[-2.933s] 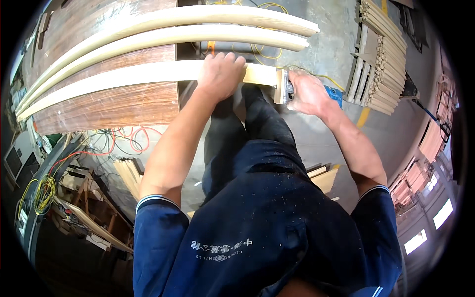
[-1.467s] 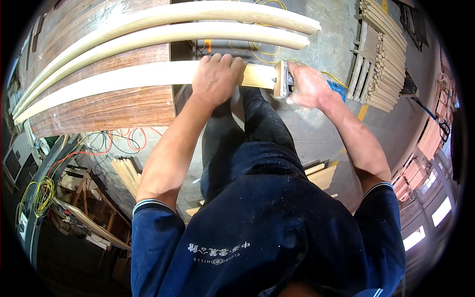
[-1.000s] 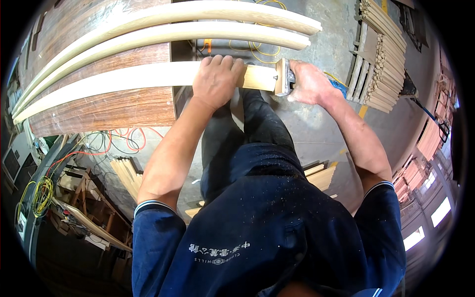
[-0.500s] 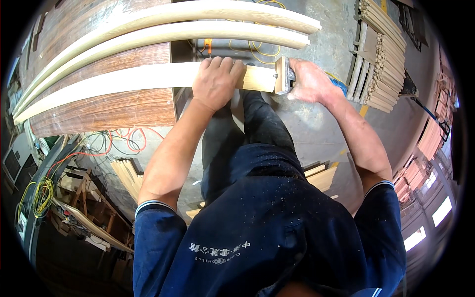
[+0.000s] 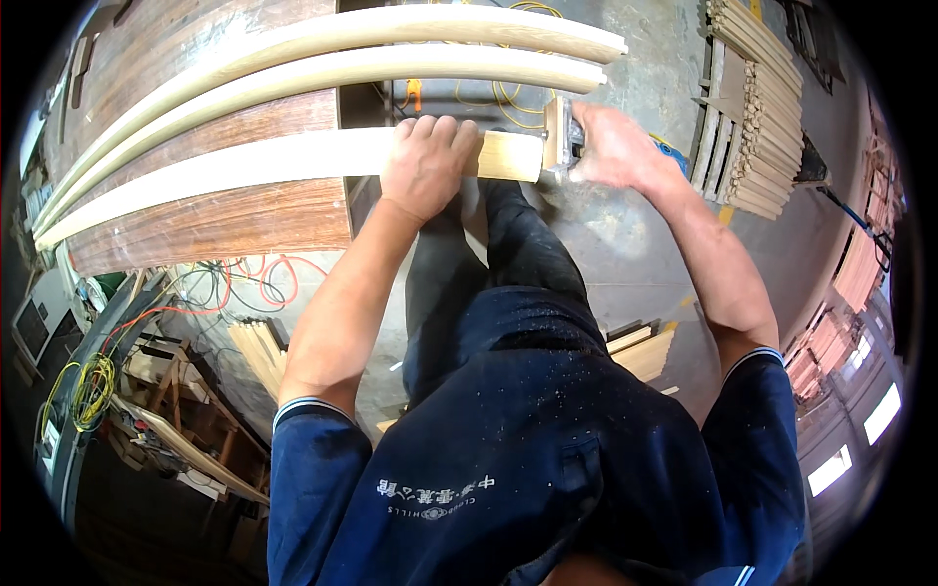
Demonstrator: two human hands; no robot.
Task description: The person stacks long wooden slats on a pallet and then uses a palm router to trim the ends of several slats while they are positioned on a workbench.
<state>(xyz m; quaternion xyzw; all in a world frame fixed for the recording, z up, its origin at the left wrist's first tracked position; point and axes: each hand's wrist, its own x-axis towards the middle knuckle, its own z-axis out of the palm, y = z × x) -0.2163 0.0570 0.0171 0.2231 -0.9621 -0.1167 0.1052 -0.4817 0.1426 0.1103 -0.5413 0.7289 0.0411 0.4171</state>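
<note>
My left hand (image 5: 427, 168) is closed over a pale wooden board (image 5: 264, 156) near its right end. The board lies across the brown workbench and juts past the bench's edge. In my right hand (image 5: 618, 146) is a trim router with a flat, square base plate (image 5: 556, 133), a grey metal body and a blue part (image 5: 668, 154) behind the hand. That plate is upright, close against the board's right end, with a small dark bit between them. Whether plate and wood touch, I cannot tell. My right fingers wrap round the tool's body, partly hiding it.
Two long curved wooden pieces (image 5: 469, 64) lie beyond the board on the workbench (image 5: 303, 215), also overhanging it. A stack of wooden strips (image 5: 762, 146) stands at far right. Yellow cord (image 5: 508, 103) and red hose (image 5: 278, 262) lie on the floor. Coiled yellow cable (image 5: 93, 391) hangs at left.
My right hand and the trim router have shifted slightly away from me along the board's end face. My left hand keeps its grip on the board.
</note>
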